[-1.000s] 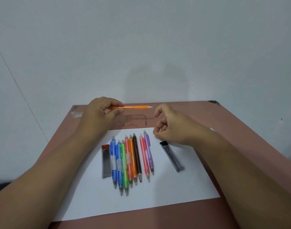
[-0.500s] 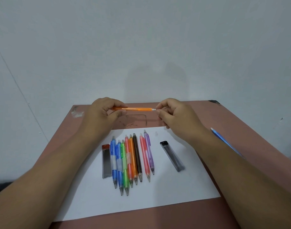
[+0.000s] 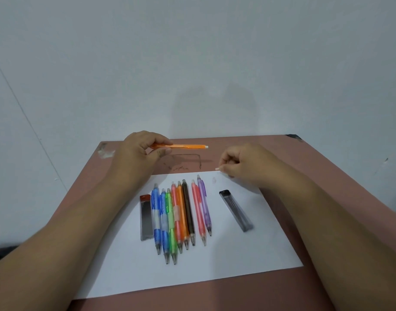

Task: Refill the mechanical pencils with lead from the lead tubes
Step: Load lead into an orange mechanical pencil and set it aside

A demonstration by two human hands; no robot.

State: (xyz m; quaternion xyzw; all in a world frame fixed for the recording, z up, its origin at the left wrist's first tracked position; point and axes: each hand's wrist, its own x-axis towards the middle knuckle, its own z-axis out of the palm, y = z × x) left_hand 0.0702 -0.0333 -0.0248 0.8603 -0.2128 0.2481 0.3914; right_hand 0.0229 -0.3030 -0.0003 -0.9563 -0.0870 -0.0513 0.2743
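Fingers (image 3: 157, 151) of left hand (image 3: 138, 156) curled round one end of orange pencil (image 3: 183, 146), thumb beneath barrel; pencil held level above far part of table (image 3: 316, 176), free end with small white tip pointing right. Left forearm runs in from lower left, wrist raised.

Right hand (image 3: 241, 163) low over far right corner of paper (image 3: 215, 265), fingers curled, fingertips pinching a small white piece (image 3: 217, 169); what the piece is cannot be told. Right forearm enters from lower right, lying across paper edge.

Held pencil: slim translucent orange plastic barrel, straight, apart from right hand.

On paper, row of eight pencils (image 3: 181, 216) side by side, tips toward viewer: two blue with pale bands, green, red-pink, orange, dark brown, pink, purple. All translucent plastic, tapered grey tips. Neighbours on the left of row touching; pink and purple set slightly off to the right.

Red-capped tube (image 3: 146, 217) just left of row, flat rectangular, dark contents. Black-capped tube (image 3: 236, 211) right of row, clear, angled, thin dark leads visible inside.

Paper white, smooth, rectangular. Table matte reddish-brown, dark scribbles (image 3: 185, 162) beyond paper, chipped far left corner. Wall (image 3: 192, 63) plain pale grey.
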